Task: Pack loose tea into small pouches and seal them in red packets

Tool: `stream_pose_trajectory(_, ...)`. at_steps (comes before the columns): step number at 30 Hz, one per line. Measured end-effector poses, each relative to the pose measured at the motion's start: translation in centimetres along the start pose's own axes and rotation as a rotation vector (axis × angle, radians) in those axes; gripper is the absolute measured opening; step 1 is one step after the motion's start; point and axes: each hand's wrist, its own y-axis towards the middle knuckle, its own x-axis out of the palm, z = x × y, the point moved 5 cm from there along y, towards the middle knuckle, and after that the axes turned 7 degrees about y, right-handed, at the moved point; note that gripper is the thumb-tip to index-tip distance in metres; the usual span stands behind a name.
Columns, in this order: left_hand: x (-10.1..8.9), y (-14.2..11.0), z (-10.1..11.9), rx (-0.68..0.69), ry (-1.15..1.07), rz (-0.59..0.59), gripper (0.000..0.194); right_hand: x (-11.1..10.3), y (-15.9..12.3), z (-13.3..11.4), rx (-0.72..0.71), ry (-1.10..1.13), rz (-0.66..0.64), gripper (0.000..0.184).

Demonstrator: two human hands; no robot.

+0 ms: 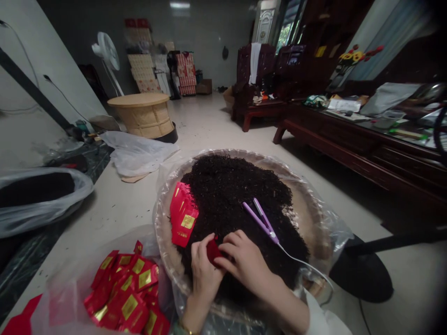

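Over the near part of a round, plastic-lined tray (316, 218), both my hands meet at a small red packet (213, 253). My left hand (203, 267) grips the packet from the left. From the right, the fingers of my right hand (240, 258) pinch its upper edge. A wide heap of dark, dry tea leaves (233, 186) fills much of the tray. On the heap's right side lies a purple mini hair straightener (261, 221), its plates apart and its white cord running right. A fanned stack of flat red packets (183, 216) rests at the tray's left.
Several filled red packets (127, 291) sit in a clear plastic bag at lower left. Another bag of dark leaves (37, 188) stands at far left. A black round stand base (363, 272) is close on the right, beyond it a dark wooden table (335, 153).
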Motion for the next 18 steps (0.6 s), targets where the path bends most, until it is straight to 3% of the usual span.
stream_pose_trajectory(3,0.2,0.2,0.1,-0.043,-0.018,-0.033,0.063,-0.1,0.4,1.0,0.000,0.046,0.013,0.019)
stream_pose_trajectory(5,0.1,0.6,-0.2,-0.114,-0.088,-0.139,0.075,-0.7,0.6,1.9,0.004,0.167,0.025,0.018)
stream_pose_trajectory(7,0.6,0.8,-0.6,-0.215,-0.226,-0.375,0.072,-1.4,0.6,2.7,0.010,0.255,0.013,0.018)
stream_pose_trajectory(10,1.5,0.3,-0.5,-0.353,-0.422,-0.713,0.034,-2.2,0.5,3.0,0.019,0.304,-0.012,0.018)
stream_pose_trajectory(12,1.8,0.2,-0.3,-0.407,-0.474,-0.735,0.020,-2.7,0.4,2.7,0.022,0.301,-0.006,0.015)
stream_pose_trajectory(14,2.0,0.2,-0.2,-0.430,-0.474,-0.667,0.021,-3.0,0.5,2.4,0.031,0.242,0.002,0.010)
stream_pose_trajectory(18,2.3,-0.2,0.4,-0.384,-0.353,-0.619,0.022,-2.6,1.0,2.6,0.099,0.096,-0.066,0.022)
